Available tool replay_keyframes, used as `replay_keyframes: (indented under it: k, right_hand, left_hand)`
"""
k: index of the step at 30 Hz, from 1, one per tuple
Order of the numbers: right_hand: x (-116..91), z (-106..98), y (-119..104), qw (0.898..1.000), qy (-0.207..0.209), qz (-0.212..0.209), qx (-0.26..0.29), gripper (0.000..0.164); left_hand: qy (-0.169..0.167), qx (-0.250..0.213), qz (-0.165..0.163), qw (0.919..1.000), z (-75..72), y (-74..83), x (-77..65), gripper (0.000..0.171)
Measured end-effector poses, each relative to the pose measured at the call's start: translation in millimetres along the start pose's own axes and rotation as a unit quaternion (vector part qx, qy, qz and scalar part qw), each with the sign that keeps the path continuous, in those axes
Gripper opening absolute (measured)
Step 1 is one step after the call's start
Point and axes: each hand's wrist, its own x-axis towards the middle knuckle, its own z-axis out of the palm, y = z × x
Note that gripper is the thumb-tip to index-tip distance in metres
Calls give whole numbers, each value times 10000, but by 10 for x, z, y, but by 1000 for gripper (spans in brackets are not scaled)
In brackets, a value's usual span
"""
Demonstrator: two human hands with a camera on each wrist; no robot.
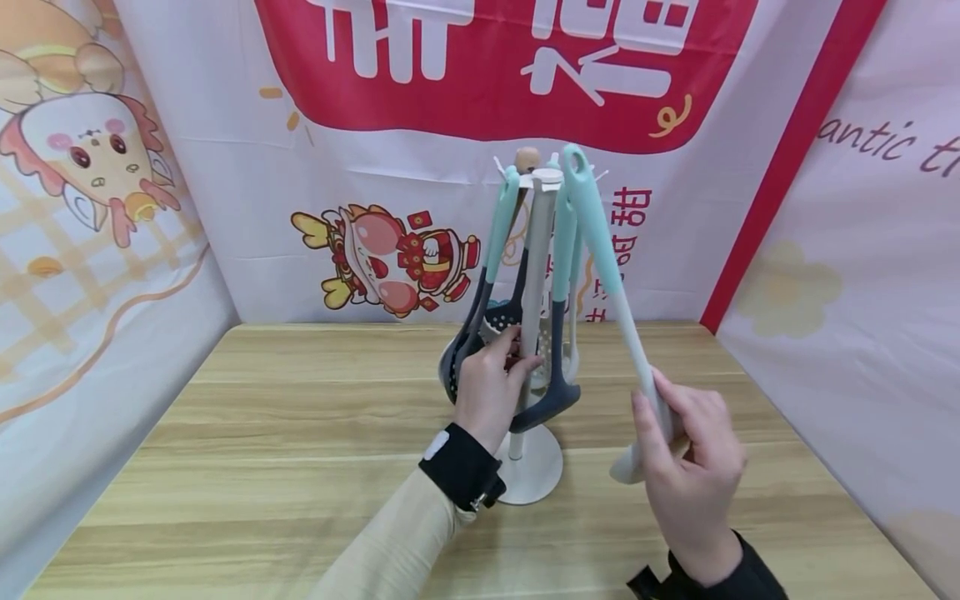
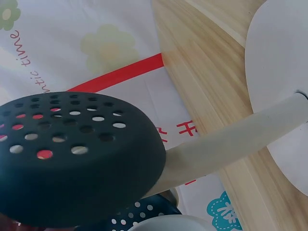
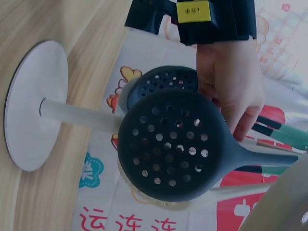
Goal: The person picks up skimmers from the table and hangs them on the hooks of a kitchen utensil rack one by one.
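My left hand (image 1: 491, 387) grips the white pole (image 1: 536, 267) of a utensil stand in the head view, its fingers partly hidden by the pole and utensils. My right hand (image 1: 693, 467) holds a light grey utensil with a mint handle (image 1: 596, 225) low on its shaft, right of the stand. The utensil's head (image 1: 628, 465) is partly covered by that hand, so its kind is unclear. The handle's holed top leans by the stand's hooks; whether it hangs there I cannot tell. A dark skimmer (image 3: 166, 144) hangs close to my left hand (image 3: 233, 82) in the right wrist view.
Other mint-handled utensils (image 1: 501, 221) hang around the stand, some dark and some light. The stand's round white base (image 1: 536, 475) rests on a wooden table (image 1: 300, 433). Printed cloth (image 1: 225, 167) encloses the back and sides.
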Motion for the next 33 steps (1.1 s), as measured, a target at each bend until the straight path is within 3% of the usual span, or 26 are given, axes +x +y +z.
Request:
replay_keyframes:
  k: [15,33]
  right_hand:
    - [-17,65,-78,9982,-376,-121,-460,41]
    - [-71,96,-99,9976,-323,-267,-548,41]
  left_hand:
    - [88,123,-246,9996,14,46,-2,32]
    - [151,302,-297,9990,39,52,-9,33]
